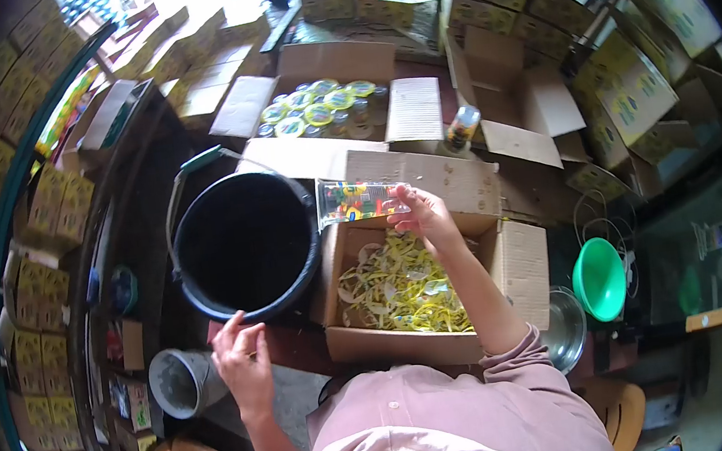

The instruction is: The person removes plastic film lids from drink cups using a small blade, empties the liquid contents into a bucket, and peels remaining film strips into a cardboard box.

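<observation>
In my right hand (420, 215), closed around one end, is a clear drinking glass (356, 200) with a colourful print. The glass lies on its side in the air, its wide end pointing left toward the rim of a large black bucket (301, 287). Below that hand, an opened cardboard box (397, 345) holds a heap of yellow and whitish strips (404, 287). My left hand (242, 357) is at the bucket's near edge, fingers loosely bent and apart, with nothing visible in them. Whether its fingertips touch the rim I cannot tell.
Behind stands an open carton (333, 55) of round yellow-labelled items (312, 106). A printed glass (462, 127) stands beside another open box (500, 76). A green bowl (600, 280) and a metal bowl (568, 327) are at right, a grey bucket (181, 384) at lower left. Stacked cartons surround the table.
</observation>
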`<state>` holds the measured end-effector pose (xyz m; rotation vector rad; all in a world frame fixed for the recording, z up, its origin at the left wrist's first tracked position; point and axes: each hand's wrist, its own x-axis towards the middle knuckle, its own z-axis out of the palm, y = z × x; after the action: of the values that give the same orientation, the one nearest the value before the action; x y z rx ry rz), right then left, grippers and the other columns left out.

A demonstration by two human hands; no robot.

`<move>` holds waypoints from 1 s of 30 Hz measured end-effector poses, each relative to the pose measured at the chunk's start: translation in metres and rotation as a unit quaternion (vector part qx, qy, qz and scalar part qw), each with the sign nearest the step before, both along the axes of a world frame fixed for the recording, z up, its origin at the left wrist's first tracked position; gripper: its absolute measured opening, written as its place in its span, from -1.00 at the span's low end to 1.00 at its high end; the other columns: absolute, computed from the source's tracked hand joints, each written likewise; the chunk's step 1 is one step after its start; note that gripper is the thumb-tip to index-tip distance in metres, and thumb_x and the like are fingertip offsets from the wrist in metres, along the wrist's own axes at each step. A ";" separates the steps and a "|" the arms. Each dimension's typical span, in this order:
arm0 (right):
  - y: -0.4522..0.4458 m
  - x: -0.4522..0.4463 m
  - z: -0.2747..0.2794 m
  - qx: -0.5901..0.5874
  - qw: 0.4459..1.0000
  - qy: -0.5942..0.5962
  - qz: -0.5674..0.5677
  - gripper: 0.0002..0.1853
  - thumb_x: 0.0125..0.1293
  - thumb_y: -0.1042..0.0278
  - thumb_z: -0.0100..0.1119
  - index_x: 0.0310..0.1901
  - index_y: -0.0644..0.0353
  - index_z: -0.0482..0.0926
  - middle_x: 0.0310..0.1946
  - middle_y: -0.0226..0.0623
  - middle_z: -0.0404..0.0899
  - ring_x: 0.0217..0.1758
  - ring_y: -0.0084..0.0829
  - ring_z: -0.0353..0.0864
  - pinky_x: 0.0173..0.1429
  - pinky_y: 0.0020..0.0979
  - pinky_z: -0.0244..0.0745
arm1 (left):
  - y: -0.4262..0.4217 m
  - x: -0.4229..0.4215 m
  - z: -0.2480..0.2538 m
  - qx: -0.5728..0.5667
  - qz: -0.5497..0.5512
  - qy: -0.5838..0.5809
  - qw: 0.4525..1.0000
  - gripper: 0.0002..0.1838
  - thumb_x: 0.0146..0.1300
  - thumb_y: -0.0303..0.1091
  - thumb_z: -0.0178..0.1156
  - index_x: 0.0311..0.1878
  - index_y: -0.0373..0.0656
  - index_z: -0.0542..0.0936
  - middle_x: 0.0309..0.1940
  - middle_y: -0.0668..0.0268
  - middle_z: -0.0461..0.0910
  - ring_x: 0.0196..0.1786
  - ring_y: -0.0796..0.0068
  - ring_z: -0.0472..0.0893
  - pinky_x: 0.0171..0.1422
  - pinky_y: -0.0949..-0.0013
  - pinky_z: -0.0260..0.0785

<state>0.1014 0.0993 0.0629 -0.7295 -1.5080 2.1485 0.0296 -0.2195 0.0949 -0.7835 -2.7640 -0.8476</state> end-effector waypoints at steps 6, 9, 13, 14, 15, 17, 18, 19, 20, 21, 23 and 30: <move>0.126 0.046 0.012 0.354 0.888 0.008 -0.293 -0.55 0.10 -0.04 0.27 -0.19 0.23 0.56 -0.36 -0.33 0.61 -0.47 -0.56 0.55 -0.42 -0.52 0.45 | 0.033 -0.035 -0.027 0.085 0.007 0.039 0.996 -0.83 -0.12 -0.40 0.36 -0.41 -0.15 0.60 0.06 0.28 0.48 0.17 0.19 0.36 0.25 0.10 0.09; 0.181 0.053 0.052 0.524 0.764 -0.062 -0.370 -0.59 0.01 0.08 0.36 -0.26 0.28 0.57 -0.42 -0.25 0.59 -0.49 -0.49 0.53 -0.37 -0.45 0.46 | 0.052 -0.048 -0.041 0.096 0.028 0.064 0.993 -0.89 -0.02 -0.40 0.29 -0.39 -0.16 0.59 0.10 0.23 0.46 0.21 0.16 0.33 0.26 0.13 0.11; 0.220 0.032 0.066 0.625 0.694 -0.182 -0.308 -0.61 -0.08 0.08 0.40 -0.31 0.19 0.60 -0.42 -0.18 0.58 -0.42 -0.30 0.59 -0.30 -0.35 0.50 | 0.066 -0.052 -0.049 0.083 0.055 0.121 0.988 -0.90 0.09 -0.43 0.21 -0.49 -0.22 0.57 0.09 0.25 0.48 0.20 0.18 0.35 0.28 0.16 0.12; 0.230 0.023 0.061 0.618 0.705 -0.210 -0.278 -0.61 -0.10 0.04 0.40 -0.31 0.16 0.61 -0.40 -0.16 0.58 -0.39 -0.27 0.60 -0.27 -0.32 0.52 | 0.066 -0.051 -0.049 0.085 0.060 0.118 0.988 -0.90 0.07 -0.46 0.23 -0.52 -0.22 0.55 0.09 0.26 0.48 0.20 0.18 0.35 0.28 0.16 0.12; 0.241 0.014 0.051 0.610 0.715 -0.237 -0.247 -0.60 -0.12 0.01 0.40 -0.32 0.13 0.62 -0.38 -0.15 0.59 -0.35 -0.24 0.62 -0.25 -0.30 0.53 | 0.066 -0.051 -0.049 0.086 0.065 0.115 0.988 -0.88 0.04 -0.48 0.25 -0.55 -0.23 0.53 0.09 0.28 0.48 0.21 0.18 0.34 0.29 0.17 0.12; 0.264 -0.003 0.020 0.616 0.713 -0.272 -0.197 -0.57 -0.16 -0.04 0.41 -0.31 0.10 0.63 -0.36 -0.14 0.59 -0.31 -0.22 0.63 -0.21 -0.28 0.54 | 0.066 -0.052 -0.053 0.108 0.069 0.119 0.985 -0.86 -0.03 -0.53 0.30 -0.52 -0.23 0.50 0.09 0.20 0.47 0.13 0.21 0.40 0.25 0.20 0.17; 0.257 -0.009 0.020 0.586 0.722 -0.331 -0.159 -0.55 -0.20 -0.03 0.42 -0.31 0.11 0.64 -0.33 -0.12 0.61 -0.28 -0.21 0.63 -0.15 -0.28 0.54 | 0.066 -0.052 -0.056 0.137 0.083 0.105 0.981 -0.86 -0.04 -0.53 0.31 -0.50 -0.23 0.50 0.09 0.17 0.47 0.10 0.23 0.41 0.23 0.22 0.19; 0.267 -0.013 0.002 0.574 0.730 -0.356 -0.110 -0.54 -0.22 0.00 0.42 -0.28 0.11 0.63 -0.29 -0.11 0.61 -0.22 -0.19 0.63 -0.09 -0.28 0.53 | 0.066 -0.053 -0.059 0.167 0.097 0.092 0.977 -0.85 -0.05 -0.53 0.32 -0.49 -0.23 0.49 0.09 0.15 0.46 0.08 0.24 0.43 0.21 0.24 0.21; 0.268 -0.016 -0.007 0.553 0.748 -0.351 -0.110 -0.53 -0.24 0.03 0.43 -0.26 0.11 0.63 -0.27 -0.10 0.61 -0.19 -0.18 0.62 -0.05 -0.28 0.52 | 0.066 -0.055 -0.065 0.196 0.098 0.077 0.973 -0.81 -0.03 -0.56 0.31 -0.34 -0.24 0.49 0.06 0.12 0.46 -0.08 0.32 0.51 0.16 0.30 0.24; 0.264 -0.021 -0.012 0.532 0.765 -0.345 -0.109 -0.52 -0.25 0.06 0.43 -0.24 0.11 0.63 -0.25 -0.09 0.61 -0.16 -0.18 0.62 -0.02 -0.28 0.52 | 0.064 -0.055 -0.066 0.178 0.083 0.072 0.978 -0.80 0.00 -0.56 0.29 -0.30 -0.25 0.49 0.06 0.13 0.47 -0.11 0.35 0.52 0.14 0.30 0.26; 0.266 -0.029 -0.010 0.551 0.737 -0.382 -0.089 -0.51 -0.26 0.09 0.45 -0.22 0.10 0.62 -0.25 -0.10 0.61 -0.14 -0.18 0.61 0.00 -0.28 0.51 | 0.062 -0.056 -0.067 0.146 0.058 0.064 0.985 -0.77 0.04 -0.57 0.25 -0.20 -0.28 0.47 0.04 0.15 0.48 -0.19 0.40 0.55 0.11 0.32 0.28; 0.264 -0.028 -0.007 0.539 0.724 -0.425 -0.065 -0.44 -0.30 0.06 0.48 -0.19 0.11 0.60 -0.22 -0.16 0.61 -0.10 -0.22 0.60 0.01 -0.27 0.50 | 0.068 -0.055 -0.051 0.138 0.067 -0.033 0.988 -0.55 0.21 -0.34 0.13 0.17 -0.21 0.37 -0.09 0.19 0.56 -0.06 0.28 0.53 0.18 0.22 0.19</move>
<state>0.0733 0.3634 0.0558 -1.2950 -2.5823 0.4179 -0.0259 -0.1518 0.0435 -0.5226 -2.6351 -1.2138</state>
